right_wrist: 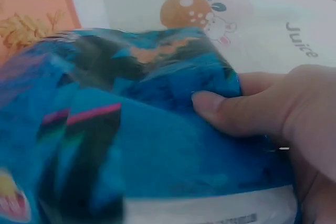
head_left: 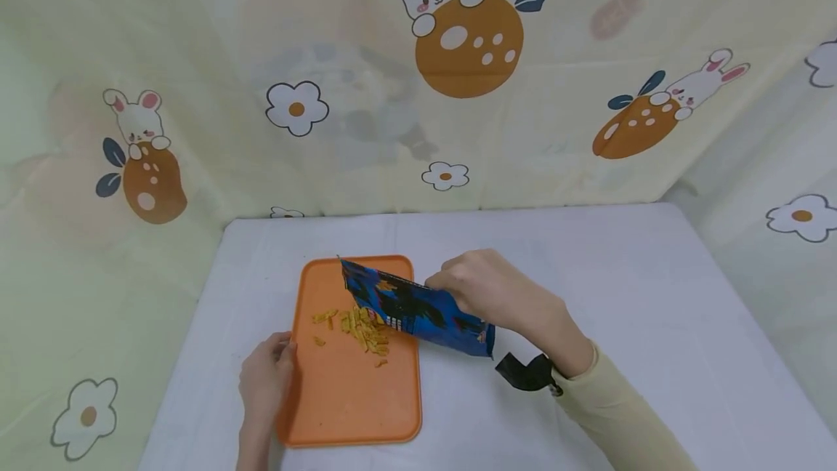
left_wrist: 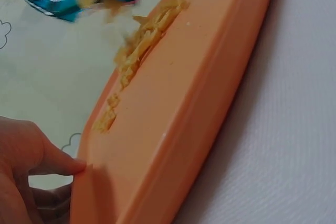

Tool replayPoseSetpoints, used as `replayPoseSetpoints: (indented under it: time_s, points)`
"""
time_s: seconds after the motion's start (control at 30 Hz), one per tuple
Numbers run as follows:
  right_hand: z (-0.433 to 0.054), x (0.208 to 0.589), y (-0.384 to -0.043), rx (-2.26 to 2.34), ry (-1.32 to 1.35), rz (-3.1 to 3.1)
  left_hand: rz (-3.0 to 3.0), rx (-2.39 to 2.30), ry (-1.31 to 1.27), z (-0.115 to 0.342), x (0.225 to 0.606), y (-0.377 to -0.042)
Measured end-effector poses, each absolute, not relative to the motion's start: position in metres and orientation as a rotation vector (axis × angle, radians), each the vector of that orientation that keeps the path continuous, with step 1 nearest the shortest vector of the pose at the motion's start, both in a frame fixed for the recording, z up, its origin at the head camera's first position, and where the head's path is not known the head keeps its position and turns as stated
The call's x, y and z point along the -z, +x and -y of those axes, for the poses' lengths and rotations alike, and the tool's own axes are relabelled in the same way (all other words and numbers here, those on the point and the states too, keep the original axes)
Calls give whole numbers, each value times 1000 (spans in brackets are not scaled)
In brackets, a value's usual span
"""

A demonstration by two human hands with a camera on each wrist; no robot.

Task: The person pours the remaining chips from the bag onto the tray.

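Snack bag (head_left: 418,309) is gripped in the head view by the fingers of the right hand (head_left: 490,286) and held tilted, partly over the orange tray (head_left: 353,405), with yellow snack pieces (head_left: 366,331) lying beneath it. Were it swung rightward while tipped, pieces could be scattered onto the tabletop (head_left: 556,253).

In the left wrist view, the tray's rim is pinched by the left hand (left_wrist: 20,156); if it were lifted or jerked, the pile could be slid toward an edge.

In the right wrist view, the film is seen pinched beneath the thumb. Should it be squeezed too hard, contents might be crushed or expelled abruptly; too loosely, the bag could be dropped.
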State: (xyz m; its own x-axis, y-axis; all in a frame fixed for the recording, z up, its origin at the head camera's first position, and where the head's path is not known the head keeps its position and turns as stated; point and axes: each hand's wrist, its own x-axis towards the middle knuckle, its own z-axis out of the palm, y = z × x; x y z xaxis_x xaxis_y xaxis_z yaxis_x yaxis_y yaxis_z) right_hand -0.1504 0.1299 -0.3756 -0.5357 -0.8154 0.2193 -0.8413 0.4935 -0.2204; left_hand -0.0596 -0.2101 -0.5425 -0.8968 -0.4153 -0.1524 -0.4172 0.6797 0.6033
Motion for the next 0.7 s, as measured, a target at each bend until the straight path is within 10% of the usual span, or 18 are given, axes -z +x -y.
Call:
replayPoseSetpoints:
  time_s: [0.7]
  points:
    - [-135, 375, -151, -484, 1446, 2636, -2883, -1044, -724, 208, 543, -59]
